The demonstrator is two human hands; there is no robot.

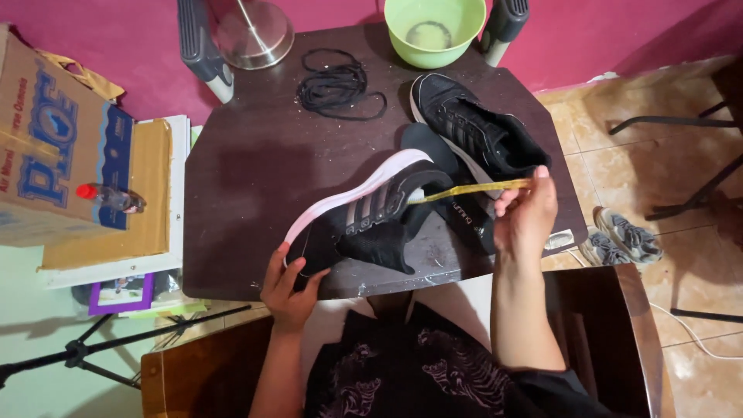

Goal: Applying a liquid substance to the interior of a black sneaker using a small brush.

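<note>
A black sneaker with a white sole (364, 213) lies on its side on the dark table (248, 178). My left hand (288, 286) grips its toe end at the table's near edge. My right hand (526, 217) pinches the end of a thin yellow strip (476, 190) that runs from the shoe's opening out to the right. Under the strip lies a black insole (464, 209). A second black sneaker (480, 131) stands upright behind, laces removed.
A coil of black laces (339, 85) lies at the table's back, beside a green bowl (435, 29) and a metal lamp base (251, 32). A cardboard box (54, 131) with a small bottle (108, 197) stands left. Grey shoes (619, 240) lie on the tiled floor at right.
</note>
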